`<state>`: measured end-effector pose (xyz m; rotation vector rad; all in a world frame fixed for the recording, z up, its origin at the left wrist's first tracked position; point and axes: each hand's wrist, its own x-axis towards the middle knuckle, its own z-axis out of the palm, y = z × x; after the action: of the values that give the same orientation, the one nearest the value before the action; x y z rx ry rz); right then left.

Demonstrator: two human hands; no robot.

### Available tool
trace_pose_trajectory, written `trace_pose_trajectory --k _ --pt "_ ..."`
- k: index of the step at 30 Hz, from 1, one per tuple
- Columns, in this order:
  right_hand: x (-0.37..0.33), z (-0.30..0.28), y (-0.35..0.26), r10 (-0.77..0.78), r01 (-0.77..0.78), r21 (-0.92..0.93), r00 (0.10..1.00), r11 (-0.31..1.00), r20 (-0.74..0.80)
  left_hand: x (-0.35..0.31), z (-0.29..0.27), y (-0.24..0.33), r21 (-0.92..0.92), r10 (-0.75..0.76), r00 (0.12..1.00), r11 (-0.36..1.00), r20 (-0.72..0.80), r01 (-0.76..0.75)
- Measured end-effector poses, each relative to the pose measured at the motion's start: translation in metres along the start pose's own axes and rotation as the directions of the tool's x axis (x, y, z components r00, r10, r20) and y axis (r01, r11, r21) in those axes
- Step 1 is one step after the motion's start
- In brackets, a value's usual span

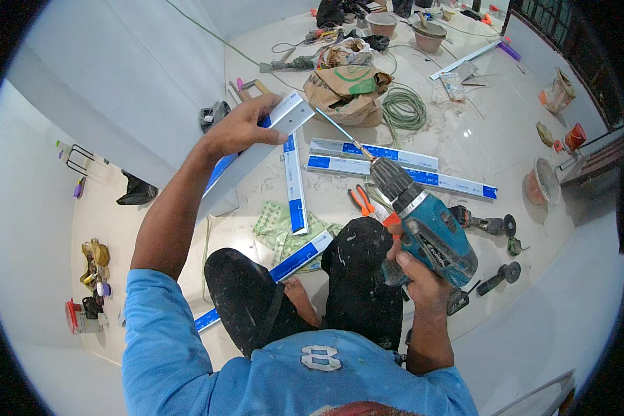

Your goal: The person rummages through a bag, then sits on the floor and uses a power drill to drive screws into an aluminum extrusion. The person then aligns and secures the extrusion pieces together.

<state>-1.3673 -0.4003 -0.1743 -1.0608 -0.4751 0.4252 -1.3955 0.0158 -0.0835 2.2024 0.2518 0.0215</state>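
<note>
My left hand [240, 130] grips a white metal profile [290, 115] with blue protective film near its upper end, where small holes show. The profile slants down toward my left. My right hand [417, 276] is wrapped around the handle of a teal cordless drill [437, 236]. From its black chuck a long thin bit [338, 126] points up and left, its tip close to the profile's end; I cannot tell whether they touch. Another blue-filmed profile [295, 187] lies on the floor between my hands, and a further strip [304, 257] lies near my knees.
Two blue-filmed profiles [402, 166] lie ahead. Orange-handled pliers [361, 200] are near my right knee. Angle grinders [499, 279] and a loose battery [457, 301] lie right. Beyond are a brown paper sack [347, 93], coiled green hose [404, 109] and buckets [428, 35].
</note>
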Motion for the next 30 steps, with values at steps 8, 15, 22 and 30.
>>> trace_pose_trajectory --k 8,15,22,30 --pt "0.001 0.012 0.002 -0.024 0.032 -0.123 0.997 0.992 0.067 -0.014 0.004 0.018 0.173 0.036 0.997 0.985 -0.066 -0.024" --pt "0.002 0.017 0.003 -0.075 0.084 -0.134 0.994 0.987 0.074 -0.016 0.005 0.023 0.227 0.034 0.993 0.974 -0.109 -0.008" --pt "0.001 0.016 0.003 -0.035 0.044 -0.161 0.998 0.986 0.061 -0.016 0.008 0.021 0.271 0.042 0.988 0.962 -0.148 -0.001" --pt "0.001 0.016 0.006 -0.032 0.039 -0.163 0.998 0.986 0.047 -0.014 0.009 0.020 0.265 0.053 0.993 0.964 -0.106 -0.023"
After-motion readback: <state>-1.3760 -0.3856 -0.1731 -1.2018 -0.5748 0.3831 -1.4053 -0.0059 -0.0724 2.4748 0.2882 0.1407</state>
